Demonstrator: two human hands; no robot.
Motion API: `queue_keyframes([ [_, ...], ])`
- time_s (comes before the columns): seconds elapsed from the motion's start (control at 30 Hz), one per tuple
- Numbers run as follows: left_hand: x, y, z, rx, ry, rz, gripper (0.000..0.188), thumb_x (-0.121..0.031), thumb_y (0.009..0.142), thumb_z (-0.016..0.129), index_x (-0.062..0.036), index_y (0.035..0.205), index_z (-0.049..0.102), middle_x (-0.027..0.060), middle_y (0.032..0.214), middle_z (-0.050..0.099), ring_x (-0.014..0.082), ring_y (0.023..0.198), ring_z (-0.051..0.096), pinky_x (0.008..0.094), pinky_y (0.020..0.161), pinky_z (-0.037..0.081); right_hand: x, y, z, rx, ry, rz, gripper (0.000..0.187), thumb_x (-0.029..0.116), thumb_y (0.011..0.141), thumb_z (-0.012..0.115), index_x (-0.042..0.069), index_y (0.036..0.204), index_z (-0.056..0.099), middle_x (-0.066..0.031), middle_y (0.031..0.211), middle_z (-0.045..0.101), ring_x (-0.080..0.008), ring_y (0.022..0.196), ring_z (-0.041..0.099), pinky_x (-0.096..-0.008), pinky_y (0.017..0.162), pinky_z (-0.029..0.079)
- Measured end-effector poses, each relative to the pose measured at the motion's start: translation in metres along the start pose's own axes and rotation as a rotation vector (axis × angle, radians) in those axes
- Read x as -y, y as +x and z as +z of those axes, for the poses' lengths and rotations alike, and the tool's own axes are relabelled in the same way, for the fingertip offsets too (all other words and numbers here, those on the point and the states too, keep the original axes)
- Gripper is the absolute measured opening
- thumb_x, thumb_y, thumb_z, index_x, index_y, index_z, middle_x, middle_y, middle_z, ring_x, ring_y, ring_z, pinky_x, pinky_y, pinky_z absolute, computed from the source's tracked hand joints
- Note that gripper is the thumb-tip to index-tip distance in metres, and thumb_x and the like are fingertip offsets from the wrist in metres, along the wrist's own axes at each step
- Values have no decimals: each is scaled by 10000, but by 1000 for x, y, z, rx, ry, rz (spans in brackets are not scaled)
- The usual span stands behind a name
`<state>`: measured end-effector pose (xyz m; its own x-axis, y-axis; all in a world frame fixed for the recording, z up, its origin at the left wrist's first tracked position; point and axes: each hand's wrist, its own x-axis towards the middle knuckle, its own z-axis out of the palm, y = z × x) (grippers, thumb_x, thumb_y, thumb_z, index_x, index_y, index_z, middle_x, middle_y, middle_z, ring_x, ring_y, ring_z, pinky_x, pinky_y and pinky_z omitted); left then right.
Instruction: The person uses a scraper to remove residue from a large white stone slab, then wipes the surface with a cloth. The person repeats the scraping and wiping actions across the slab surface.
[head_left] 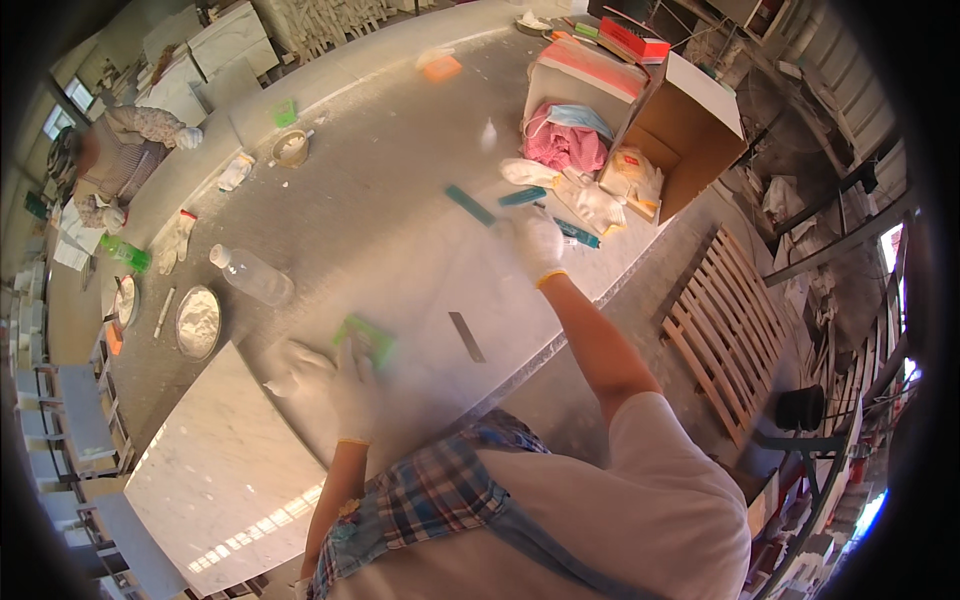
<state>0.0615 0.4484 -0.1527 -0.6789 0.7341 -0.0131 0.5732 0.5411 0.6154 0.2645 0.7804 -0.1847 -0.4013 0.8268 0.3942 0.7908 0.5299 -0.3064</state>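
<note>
My left hand [350, 392], in a pale glove, is over the near part of the dusty slab [425, 290]. Its fingers look stretched out and apart, somewhat blurred. One finger reaches the edge of a bright green, block-like piece [370, 340]; I cannot tell whether it presses on it. My right hand [538, 245], in a white glove with a yellow cuff, reaches forward among teal strips. One short teal strip [522, 196] is just beyond its fingertips, and a longer teal strip [470, 205] lies to its left. A flat grey metal blade [466, 337] rests between my hands.
A clear bottle [252, 275] lies left, near a bowl of white powder [199, 323]. At the far right stands an open cardboard box [690, 130] beside pink cloth [565, 138] and gloves [590, 200]. A co-worker [120, 160] is far left. A wooden pallet [725, 330] is right.
</note>
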Motion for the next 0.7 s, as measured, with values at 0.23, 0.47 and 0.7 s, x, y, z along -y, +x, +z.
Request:
queue_keyframes([
  [0.23, -28, -7, -22, 2, -81, -61, 566, -263, 977, 578, -33, 1479, 454, 259, 1001, 708, 402, 884, 693, 463, 764, 536, 48, 43, 17, 356, -137, 119, 248, 301, 875, 655, 108, 1009, 735, -147, 1004, 737, -345, 920, 713, -472, 800, 557],
  [0.47, -49, 4, -28, -14, 45, 59, 515, -304, 977, 571, -125, 1455, 507, 247, 1043, 706, 386, 881, 701, 486, 779, 546, 85, 11, -26, 332, 391, 134, 269, 298, 852, 658, 64, 966, 722, -195, 935, 719, -391, 834, 698, -468, 762, 544],
  [0.7, -85, 41, -12, 227, -736, -53, 290, -267, 1022, 571, -1, 969, 673, 52, 814, 704, 133, 693, 647, 263, 606, 479, 172, -93, -93, 261, 766, -83, 246, 135, 865, 728, 60, 1098, 711, -154, 853, 661, -293, 763, 660, -402, 693, 528],
])
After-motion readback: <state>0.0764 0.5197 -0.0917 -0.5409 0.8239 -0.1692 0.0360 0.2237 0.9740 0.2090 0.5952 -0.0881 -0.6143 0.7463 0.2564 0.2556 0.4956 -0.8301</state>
